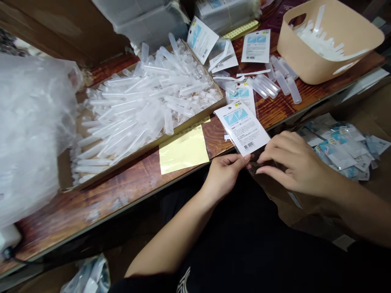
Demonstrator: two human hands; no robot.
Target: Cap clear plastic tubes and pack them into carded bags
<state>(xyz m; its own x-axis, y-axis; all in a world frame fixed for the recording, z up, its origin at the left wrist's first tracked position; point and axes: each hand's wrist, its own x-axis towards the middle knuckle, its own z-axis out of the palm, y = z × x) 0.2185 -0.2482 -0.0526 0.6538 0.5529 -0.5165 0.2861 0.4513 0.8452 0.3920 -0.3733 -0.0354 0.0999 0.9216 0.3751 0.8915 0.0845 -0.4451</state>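
A clear plastic packet with a white and blue printed card (244,129) is held at the table's front edge. My left hand (224,173) pinches its lower end between thumb and fingers. My right hand (293,162) is beside it, thumb and forefinger closed at the packet's clear end; the exact grip is hard to make out. Another printed card packet (249,97) lies partly beneath the held one. Close by on the table are several frosted plastic tubes (282,81) and white strips (253,73).
A cardboard tray (134,162) full of frosted tubes fills the table's left part, beside a large plastic bag (27,134). Yellow paper (183,149) lies in front. A beige bin (326,67) with white strips stands at the right. Filled packets (342,148) are heaped below right.
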